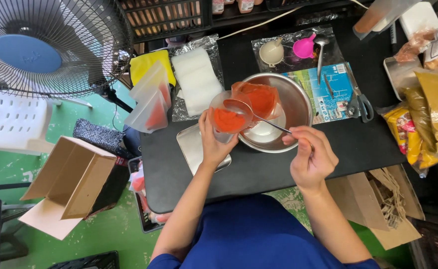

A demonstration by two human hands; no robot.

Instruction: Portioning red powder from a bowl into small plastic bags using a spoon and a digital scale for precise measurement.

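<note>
Your left hand (213, 144) holds the clear cup of red powder (227, 118) upright, and your right hand (312, 158) holds the spoon (259, 118), whose handle runs right-down while its bowl sits just over the cup's mouth.

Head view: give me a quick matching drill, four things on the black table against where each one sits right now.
Things:
1. small clear cup of red powder
2. spoon
3. scissors
4. pink funnel

Places:
A. lying flat on the table, right of the steel bowl
B. on the clear plastic sheet at the far side of the table
C. held in the left hand, by the bowl's near left rim
D. held in the right hand, its scoop over the cup

Pairs: 1-C, 2-D, 3-A, 4-B
</note>
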